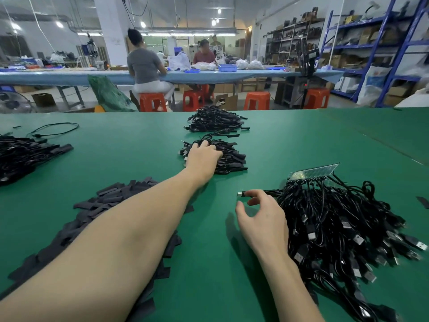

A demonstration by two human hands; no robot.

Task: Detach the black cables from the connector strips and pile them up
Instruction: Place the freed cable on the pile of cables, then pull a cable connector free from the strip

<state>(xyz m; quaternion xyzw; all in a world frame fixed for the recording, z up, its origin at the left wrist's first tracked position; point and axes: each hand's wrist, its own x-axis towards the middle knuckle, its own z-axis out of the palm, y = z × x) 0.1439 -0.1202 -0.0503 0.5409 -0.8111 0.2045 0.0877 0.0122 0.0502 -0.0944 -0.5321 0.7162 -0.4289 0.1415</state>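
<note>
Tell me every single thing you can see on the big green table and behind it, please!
green table: one, green, fills the foreground
cable piles: two, black, centre, one behind the other
connector strip: one, silvery, right, cables hanging from it
cable bundle: one, black, right, silver plugs showing
flat black pieces: a heap, black, near left
cable heap: one, black, far left
loose cable: one, black, far left
stools: several, orange, behind the table
people: at least two, seated at a blue bench
shelves: blue, right wall
left hand: resting on nearer pile
right hand: fingers pinching one cable end
</note>
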